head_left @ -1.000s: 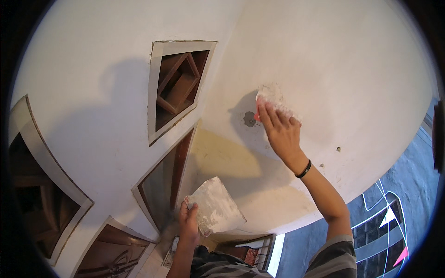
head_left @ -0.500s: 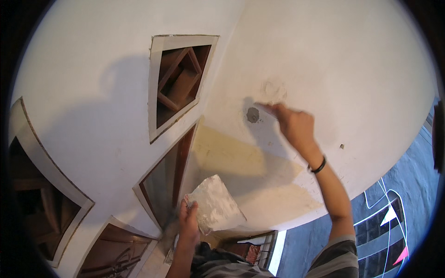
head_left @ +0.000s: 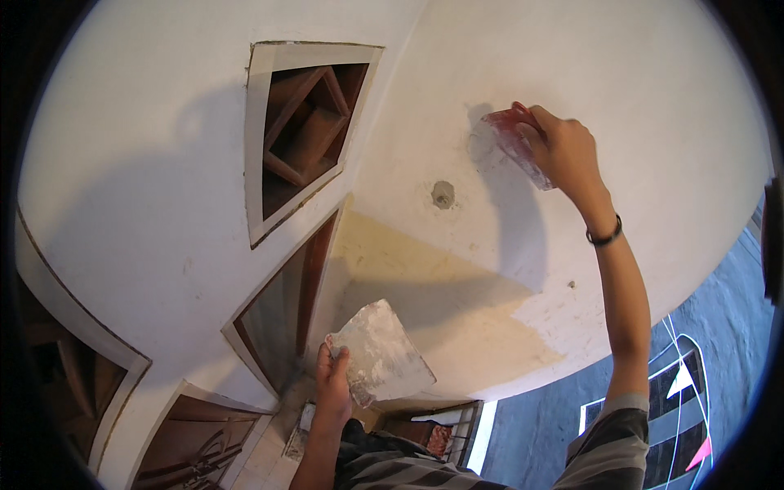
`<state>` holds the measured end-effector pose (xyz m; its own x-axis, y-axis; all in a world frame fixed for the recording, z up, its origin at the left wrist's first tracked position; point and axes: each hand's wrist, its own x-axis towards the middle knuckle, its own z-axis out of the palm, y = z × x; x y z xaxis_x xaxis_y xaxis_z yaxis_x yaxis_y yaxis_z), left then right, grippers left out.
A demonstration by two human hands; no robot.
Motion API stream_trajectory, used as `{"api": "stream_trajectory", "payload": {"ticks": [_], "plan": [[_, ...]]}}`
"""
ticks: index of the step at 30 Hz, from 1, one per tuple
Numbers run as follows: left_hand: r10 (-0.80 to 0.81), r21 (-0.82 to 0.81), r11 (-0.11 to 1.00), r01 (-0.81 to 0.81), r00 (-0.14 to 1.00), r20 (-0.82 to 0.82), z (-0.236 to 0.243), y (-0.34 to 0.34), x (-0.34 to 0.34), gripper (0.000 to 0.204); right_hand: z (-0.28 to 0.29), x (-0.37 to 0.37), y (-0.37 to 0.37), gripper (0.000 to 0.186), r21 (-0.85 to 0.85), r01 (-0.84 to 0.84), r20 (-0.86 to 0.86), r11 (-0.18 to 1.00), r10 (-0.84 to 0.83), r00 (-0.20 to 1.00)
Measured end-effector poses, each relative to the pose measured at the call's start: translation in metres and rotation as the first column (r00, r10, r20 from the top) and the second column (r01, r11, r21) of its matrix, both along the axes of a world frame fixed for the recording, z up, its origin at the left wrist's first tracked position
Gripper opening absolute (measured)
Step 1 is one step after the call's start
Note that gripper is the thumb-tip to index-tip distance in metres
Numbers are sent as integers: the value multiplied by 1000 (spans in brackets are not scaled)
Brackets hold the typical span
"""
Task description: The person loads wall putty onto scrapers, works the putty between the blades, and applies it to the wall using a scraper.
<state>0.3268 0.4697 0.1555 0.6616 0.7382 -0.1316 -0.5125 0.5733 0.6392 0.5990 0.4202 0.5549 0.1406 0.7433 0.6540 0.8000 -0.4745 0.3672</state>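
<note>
My right hand (head_left: 567, 151), raised with a dark band at its wrist, closes round a red putty scraper (head_left: 510, 135) smeared with white. The scraper lies at or very near the white wall (head_left: 653, 122); contact I cannot tell. Below and left of it, a round grey patch (head_left: 443, 194) marks the wall. Low at the centre, my left hand (head_left: 333, 380) grips a flat, squarish plate (head_left: 384, 351) by its left edge, thumb on top. Pale putty is smeared across the plate's face.
On the left wall are a framed opening with a wooden lattice (head_left: 306, 131) and a doorway (head_left: 282, 302). Yellowish bare plaster (head_left: 400, 253) spreads below the grey patch. A small hole (head_left: 572, 284) dots the wall. Beyond its edge at right lies a blue surface (head_left: 531, 433) with small flags.
My right hand has moved up and right, away from the grey patch, and the scraper's red face now shows. My left hand keeps the plate in nearly the same place.
</note>
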Motion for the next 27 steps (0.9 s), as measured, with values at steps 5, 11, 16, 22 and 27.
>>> {"api": "stream_trajectory", "payload": {"ticks": [5,11,16,22,27], "plan": [[77,-65,995,-79,996,-37,3,-2,4,36,-46,-18,-6,37,120,-168,350,978,117,930],[1,0,1000,-1,1000,-7,-2,3,4,39,-166,35,14,57,3,26,630,1000,-22,776],[21,-6,1000,-21,999,-30,-5,5,-10,37,-193,27,13,55,-72,5,610,997,40,791],[17,-25,1000,-17,1000,-9,-4,-1,-9,37,-132,6,6,52,37,-100,528,994,65,847],[0,5,1000,0,1000,0,12,2,-14,37,-160,21,5,47,-142,54,601,988,43,798]]}}
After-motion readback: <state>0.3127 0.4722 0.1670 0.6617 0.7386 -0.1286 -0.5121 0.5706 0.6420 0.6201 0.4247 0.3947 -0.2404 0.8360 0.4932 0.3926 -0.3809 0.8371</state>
